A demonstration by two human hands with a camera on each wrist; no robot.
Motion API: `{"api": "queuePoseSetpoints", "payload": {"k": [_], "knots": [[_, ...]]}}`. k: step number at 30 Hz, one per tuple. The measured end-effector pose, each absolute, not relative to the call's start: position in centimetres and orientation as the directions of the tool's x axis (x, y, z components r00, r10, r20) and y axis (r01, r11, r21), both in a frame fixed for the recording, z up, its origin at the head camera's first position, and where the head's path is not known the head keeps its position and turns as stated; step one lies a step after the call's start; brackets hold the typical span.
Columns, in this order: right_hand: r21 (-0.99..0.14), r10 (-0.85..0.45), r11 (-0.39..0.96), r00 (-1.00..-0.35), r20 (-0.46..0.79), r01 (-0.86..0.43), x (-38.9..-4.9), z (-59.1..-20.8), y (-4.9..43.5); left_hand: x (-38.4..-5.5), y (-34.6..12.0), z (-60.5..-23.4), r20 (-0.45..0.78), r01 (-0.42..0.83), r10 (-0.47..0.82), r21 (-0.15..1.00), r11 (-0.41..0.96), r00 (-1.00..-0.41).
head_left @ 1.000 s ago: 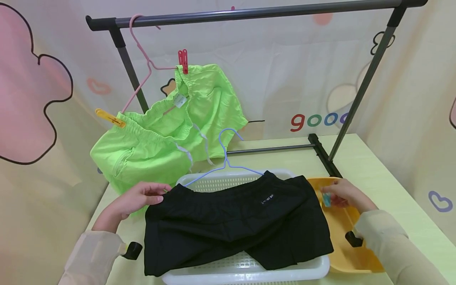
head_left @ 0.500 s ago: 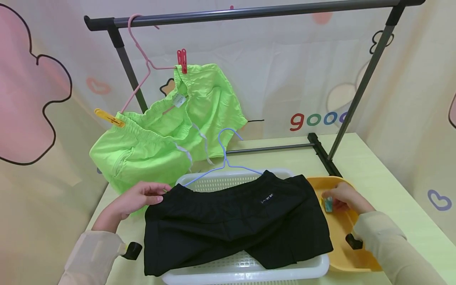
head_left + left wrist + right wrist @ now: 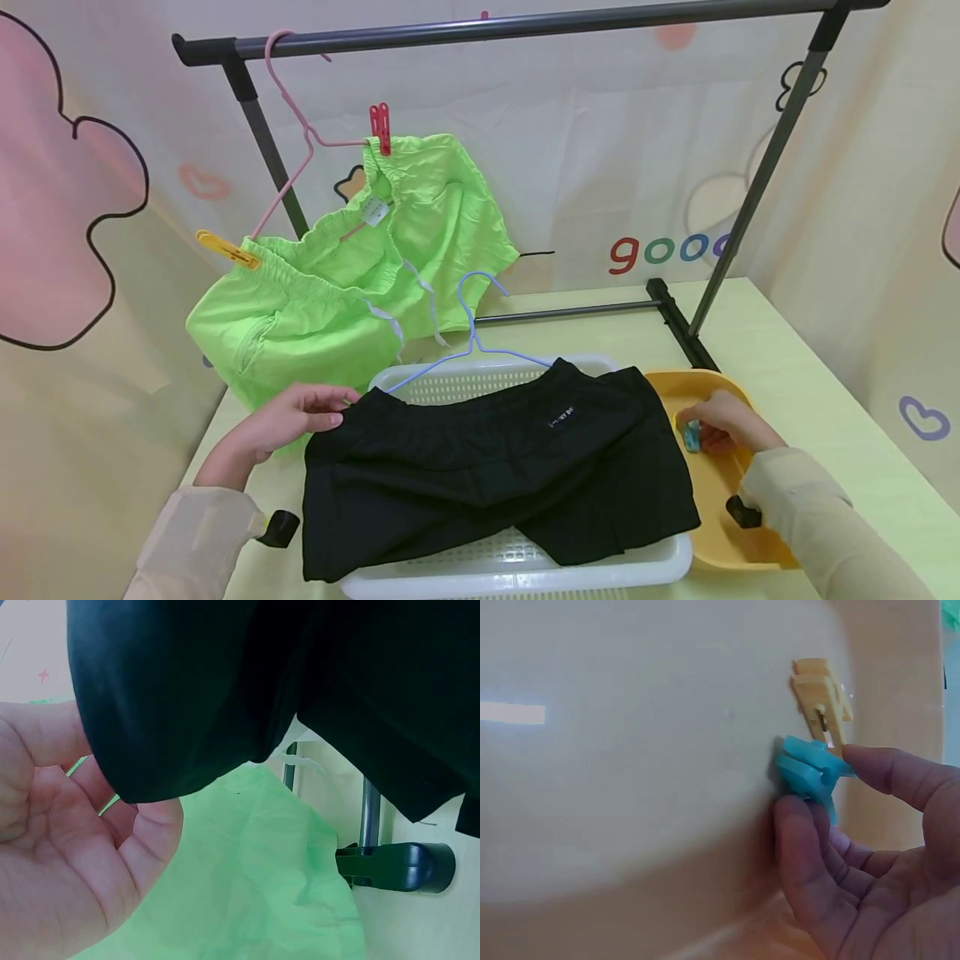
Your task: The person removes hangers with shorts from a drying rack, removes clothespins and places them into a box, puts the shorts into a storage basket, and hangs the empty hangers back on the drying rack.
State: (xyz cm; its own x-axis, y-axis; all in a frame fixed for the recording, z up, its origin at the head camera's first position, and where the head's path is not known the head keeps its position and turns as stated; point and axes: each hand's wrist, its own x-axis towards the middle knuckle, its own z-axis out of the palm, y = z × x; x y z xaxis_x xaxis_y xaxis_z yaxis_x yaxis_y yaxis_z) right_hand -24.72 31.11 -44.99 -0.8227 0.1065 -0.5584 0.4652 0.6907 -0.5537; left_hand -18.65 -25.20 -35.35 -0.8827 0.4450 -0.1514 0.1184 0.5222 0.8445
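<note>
- Head view, front: black shorts (image 3: pixel 487 483) lie across a white basket (image 3: pixel 517 587), covering the lower part of a blue hanger (image 3: pixel 472 342). The left hand (image 3: pixel 300 417) pinches the waistband's left corner, presumably to steady cloth against hanger.
- Head view, right: the right hand (image 3: pixel 727 421) is inside an orange tray (image 3: pixel 738 508) beside the basket, pinching a turquoise clip (image 3: pixel 692 436); the tray probably stands there for easy reach.
- Head view, rear: lime shorts (image 3: pixel 315 317) hang aslant from a pink hanger (image 3: pixel 308 137) on a dark rack (image 3: pixel 480 27). A red clip (image 3: pixel 380 129) and a yellow clip (image 3: pixel 227 248) bite the waistband, evidently against slipping. Gathered elastic, crinkled light cloth, pale drawstrings.
- Left wrist view: smooth, matt black cloth over curled fingers; thumb tip concealed, so whether the hanger is also gripped cannot be told.
- Right wrist view: thumb and forefinger close on the turquoise clip, a stubby plastic piece. A pale yellow clip (image 3: pixel 821 697), metal spring visible, lies just beside it. Tray surface smooth and glossy, one bright reflection noted.
</note>
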Motion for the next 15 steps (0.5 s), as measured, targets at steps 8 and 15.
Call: {"api": "queuePoseSetpoints", "payload": {"k": [8,15], "knots": [[-0.552,0.101,0.689,-0.817,-0.568,0.469,-24.7,-45.34,31.07,-18.7,-25.24,-35.42,-0.151,0.118,0.444,0.845,0.521,-0.883],[-0.548,0.103,0.696,-0.819,-0.564,0.465,-24.6,-45.45,30.94,-18.63,-25.2,-35.35,-0.15,0.119,0.439,0.842,0.526,-0.886]]}}
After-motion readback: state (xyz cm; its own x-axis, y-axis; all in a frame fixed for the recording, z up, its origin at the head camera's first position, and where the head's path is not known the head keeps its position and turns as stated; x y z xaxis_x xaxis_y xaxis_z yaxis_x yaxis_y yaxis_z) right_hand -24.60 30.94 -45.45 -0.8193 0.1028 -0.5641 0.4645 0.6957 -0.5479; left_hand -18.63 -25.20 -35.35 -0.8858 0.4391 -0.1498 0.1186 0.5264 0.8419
